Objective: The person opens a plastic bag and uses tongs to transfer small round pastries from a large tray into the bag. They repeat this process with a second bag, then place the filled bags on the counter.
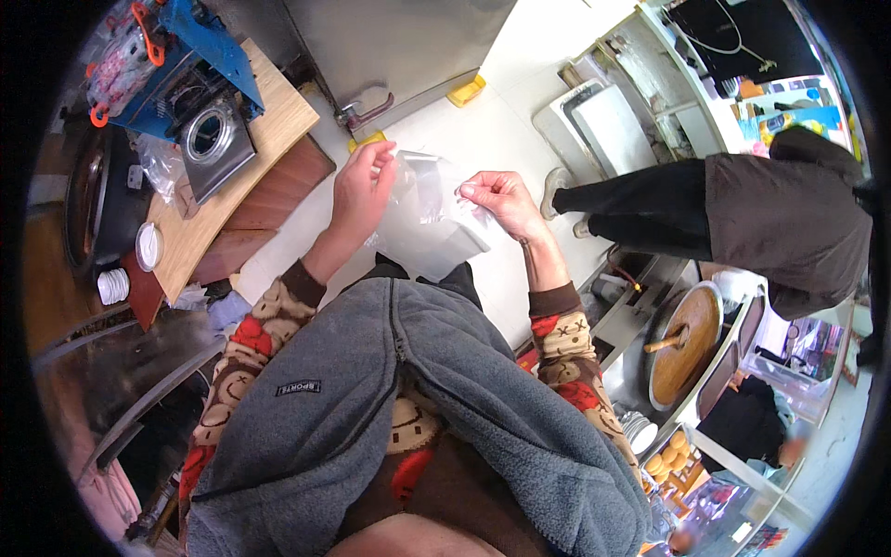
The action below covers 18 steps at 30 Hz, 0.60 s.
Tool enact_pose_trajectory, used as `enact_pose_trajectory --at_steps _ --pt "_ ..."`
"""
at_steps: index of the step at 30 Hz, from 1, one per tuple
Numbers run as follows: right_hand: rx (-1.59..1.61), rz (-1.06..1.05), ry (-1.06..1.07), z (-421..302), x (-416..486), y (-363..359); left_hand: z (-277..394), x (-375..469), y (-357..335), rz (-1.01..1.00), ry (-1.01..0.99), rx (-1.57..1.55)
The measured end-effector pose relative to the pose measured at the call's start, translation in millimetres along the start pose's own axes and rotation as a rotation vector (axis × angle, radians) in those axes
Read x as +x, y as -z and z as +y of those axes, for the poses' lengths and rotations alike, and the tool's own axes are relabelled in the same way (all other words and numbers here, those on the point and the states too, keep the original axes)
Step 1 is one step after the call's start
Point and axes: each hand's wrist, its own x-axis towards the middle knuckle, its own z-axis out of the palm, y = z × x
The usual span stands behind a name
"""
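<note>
A clear plastic bag (428,226) hangs in front of my body, above the pale floor. My right hand (507,202) pinches its crumpled upper edge between thumb and fingers. At the bag's other side is my left hand (363,188), fingers curled and slightly spread; whether they grip the film is not clear. Light passes through the bag, and no contents show in it.
On the left, a wooden counter (278,118) holds a blue machine with a metal plate (212,143) and a lidded tub (148,246). To the right, a person (773,223) stands near a large pan of brown food (689,348). A metal door (397,49) stands ahead.
</note>
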Motion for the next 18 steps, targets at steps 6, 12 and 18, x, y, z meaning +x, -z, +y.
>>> enact_pose_trajectory --at_steps 6,12,18 --pt "0.116 -0.011 0.0 -16.3 64.9 -49.2 4.5 -5.1 28.2 -0.298 0.54 -0.624" --pt "-0.224 -0.056 0.152 -22.0 114.7 -87.7 -30.4 11.9 32.8 -0.114 0.797 -0.936" --pt "0.045 -0.235 0.053 -38.1 163.7 -97.2 -68.7 31.7 57.1 0.107 0.974 -1.425"
